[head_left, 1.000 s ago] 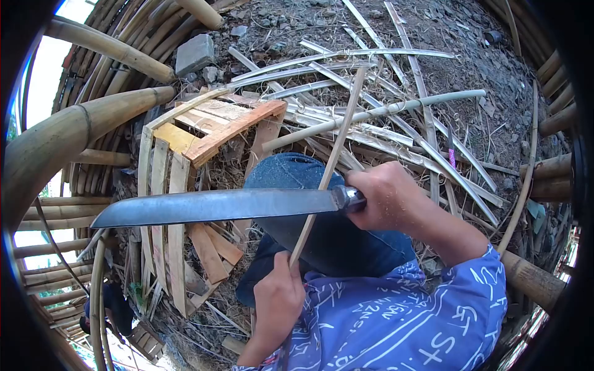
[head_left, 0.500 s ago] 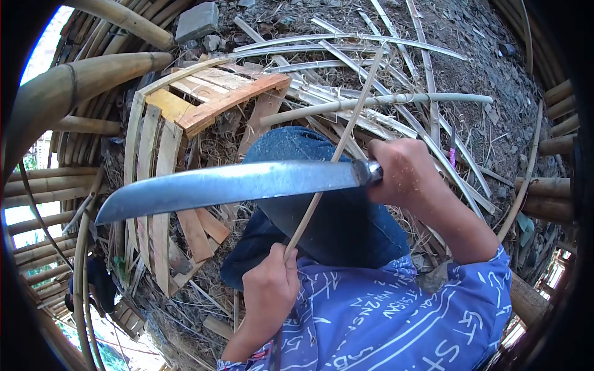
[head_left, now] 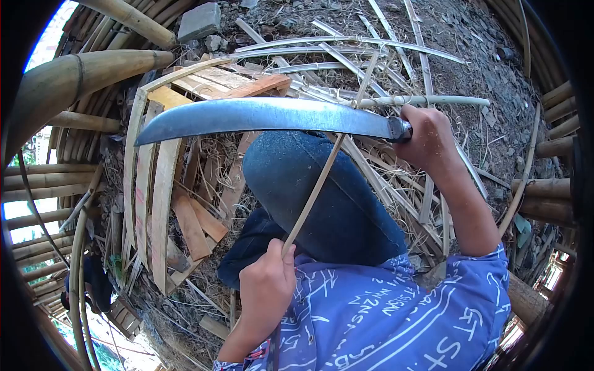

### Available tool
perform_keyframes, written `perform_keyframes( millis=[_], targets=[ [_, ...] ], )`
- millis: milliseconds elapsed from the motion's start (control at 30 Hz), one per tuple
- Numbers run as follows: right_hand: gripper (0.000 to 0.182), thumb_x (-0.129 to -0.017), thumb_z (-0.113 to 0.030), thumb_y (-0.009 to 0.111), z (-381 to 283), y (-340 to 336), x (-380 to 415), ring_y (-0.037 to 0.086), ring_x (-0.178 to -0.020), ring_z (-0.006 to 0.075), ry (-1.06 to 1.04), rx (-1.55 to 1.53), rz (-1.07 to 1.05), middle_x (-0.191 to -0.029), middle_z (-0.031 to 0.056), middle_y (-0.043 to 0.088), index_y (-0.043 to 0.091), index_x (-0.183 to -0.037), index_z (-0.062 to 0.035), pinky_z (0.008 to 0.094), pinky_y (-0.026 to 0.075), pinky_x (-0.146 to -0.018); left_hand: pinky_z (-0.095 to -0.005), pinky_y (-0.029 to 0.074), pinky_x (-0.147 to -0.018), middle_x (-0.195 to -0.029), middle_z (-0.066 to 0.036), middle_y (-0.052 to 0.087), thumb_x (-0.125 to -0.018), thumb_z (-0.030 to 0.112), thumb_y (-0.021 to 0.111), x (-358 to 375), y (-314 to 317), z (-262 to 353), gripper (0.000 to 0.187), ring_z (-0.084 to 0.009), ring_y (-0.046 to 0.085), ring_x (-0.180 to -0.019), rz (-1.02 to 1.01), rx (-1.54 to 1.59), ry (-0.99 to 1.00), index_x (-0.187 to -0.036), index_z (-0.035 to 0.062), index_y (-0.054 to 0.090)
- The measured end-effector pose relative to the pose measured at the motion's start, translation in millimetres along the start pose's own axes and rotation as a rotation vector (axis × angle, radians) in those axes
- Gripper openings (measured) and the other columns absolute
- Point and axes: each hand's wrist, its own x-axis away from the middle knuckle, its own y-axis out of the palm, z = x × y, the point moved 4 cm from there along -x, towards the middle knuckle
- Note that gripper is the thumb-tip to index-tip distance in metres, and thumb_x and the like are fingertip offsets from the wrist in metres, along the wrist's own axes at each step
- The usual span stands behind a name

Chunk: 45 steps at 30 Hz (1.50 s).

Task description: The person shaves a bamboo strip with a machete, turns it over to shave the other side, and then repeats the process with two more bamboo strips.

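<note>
My right hand (head_left: pixel 427 137) is wrapped round the handle of a machete (head_left: pixel 266 117), whose long curved blade points left across the view. The blade crosses over a thin bamboo strip (head_left: pixel 315 195), which slants up and away above my knee (head_left: pixel 291 164). Low in the view, my left hand (head_left: pixel 267 278) grips the near end of that strip, thumb along it. The strip's far end reaches up past the blade, over the pile of split bamboo.
A wooden crate frame (head_left: pixel 162 204) stands left of my knee. Split bamboo strips (head_left: pixel 346 49) lie scattered ahead on the dirt, with a grey block (head_left: pixel 199 21) at far left. Thick bamboo poles (head_left: pixel 111 65) line the left side. Another person (head_left: pixel 93 284) is at lower left.
My right hand and the machete have moved forward and right along the strip, away from my body. The left hand stays nearly in place, still holding the strip.
</note>
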Motion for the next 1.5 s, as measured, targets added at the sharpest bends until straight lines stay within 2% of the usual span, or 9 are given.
perform_keyframes(
  millis=[700, 767, 800, 967, 1033, 1133, 1233, 1400, 1500],
  targets=[
    [0.022, -0.073, -0.020, 0.063, 140, 19, -4, 0.065, -0.066, 0.0372, 0.402, -0.081, 0.088, -0.068, 0.0223, 0.064, 0.065, -0.075, 0.0013, 0.0473, 0.049, -0.062, -0.0439, 0.043, -0.049, -0.060, -0.019, 0.056, -0.092, 0.012, 0.058, 30, -4, -29, 0.018, -0.0383, 0.058, -0.055, -0.014, -0.024, -0.124, -0.078, 0.0013, 0.052],
    [0.024, -0.069, -0.021, 0.064, 152, 40, 16, 0.060, -0.057, 0.0254, 0.523, -0.221, 0.004, -0.063, 0.0148, 0.062, 0.065, -0.077, 0.0016, 0.0397, 0.046, -0.058, -0.0440, 0.043, -0.049, -0.062, -0.020, 0.056, -0.091, 0.011, 0.058, 32, -3, -29, 0.018, -0.0388, 0.058, -0.056, -0.044, 0.032, -0.140, -0.079, 0.0003, 0.052],
    [0.021, -0.072, -0.020, 0.067, 153, 55, 30, 0.051, -0.053, 0.0111, 0.497, -0.320, 0.068, -0.058, 0.0028, 0.056, 0.061, -0.071, -0.0003, 0.0304, 0.039, -0.050, -0.0440, 0.043, -0.049, -0.062, -0.020, 0.056, -0.091, 0.011, 0.058, 32, -3, -28, 0.018, -0.0388, 0.058, -0.056, -0.039, 0.041, -0.150, -0.079, 0.0003, 0.052],
    [0.021, -0.073, -0.018, 0.072, 64, 44, 61, 0.043, -0.054, 0.0077, 0.575, -0.732, 0.038, -0.060, -0.0010, 0.050, 0.057, -0.072, -0.0036, 0.0264, 0.035, -0.051, -0.0425, 0.043, -0.053, -0.063, -0.020, 0.054, -0.091, 0.009, 0.055, 12, -10, -22, 0.015, -0.0389, 0.057, -0.059, -0.004, 0.196, -0.149, -0.080, -0.0010, 0.056],
    [0.017, -0.074, -0.012, 0.072, 42, 41, 63, 0.041, -0.054, 0.0061, 0.434, -0.823, 0.110, -0.059, -0.0017, 0.049, 0.058, -0.075, -0.0037, 0.0253, 0.033, -0.049, -0.0398, 0.042, -0.053, -0.063, -0.019, 0.054, -0.092, 0.011, 0.054, 4, -13, -20, 0.016, -0.0373, 0.056, -0.057, -0.014, 0.207, -0.125, -0.083, -0.0012, 0.059],
    [0.013, -0.075, -0.011, 0.070, -2, 0, 48, 0.042, -0.052, 0.0060, 0.355, -0.856, 0.040, -0.057, -0.0017, 0.049, 0.059, -0.077, -0.0036, 0.0259, 0.034, -0.047, -0.0322, 0.037, -0.050, -0.055, -0.011, 0.045, -0.095, 0.017, 0.053, -6, -20, -17, 0.021, -0.0161, 0.047, -0.050, -0.055, 0.284, -0.264, -0.088, -0.0027, 0.059],
    [0.012, -0.074, -0.010, 0.069, -21, -12, 42, 0.044, -0.050, 0.0091, 0.282, -0.918, 0.024, -0.056, 0.0010, 0.050, 0.060, -0.079, -0.0032, 0.0276, 0.038, -0.047, -0.0302, 0.035, -0.049, -0.054, -0.008, 0.042, -0.096, 0.018, 0.052, -8, -18, -29, 0.023, -0.0096, 0.042, -0.053, 0.049, 0.417, -0.244, -0.087, -0.0035, 0.057],
    [0.010, -0.069, -0.006, 0.066, -36, -15, 43, 0.045, -0.047, 0.0146, 0.140, -0.840, 0.086, -0.055, 0.0072, 0.051, 0.060, -0.077, -0.0022, 0.0296, 0.041, -0.049, -0.0499, 0.042, -0.064, -0.072, -0.026, 0.058, -0.098, 0.024, 0.043, -16, -13, -15, 0.026, -0.0485, 0.056, -0.073, -0.046, 0.268, -0.180, -0.094, -0.0018, 0.049],
    [0.010, -0.070, -0.006, 0.066, -42, -12, 48, 0.050, -0.046, 0.0184, 0.166, -0.870, 0.054, -0.055, 0.0099, 0.052, 0.061, -0.078, -0.0021, 0.0316, 0.043, -0.049, -0.0516, 0.042, -0.064, -0.072, -0.026, 0.058, -0.099, 0.023, 0.043, -17, -19, -5, 0.026, -0.0472, 0.058, -0.073, -0.024, 0.173, -0.170, -0.097, -0.0015, 0.049]
  ],
)
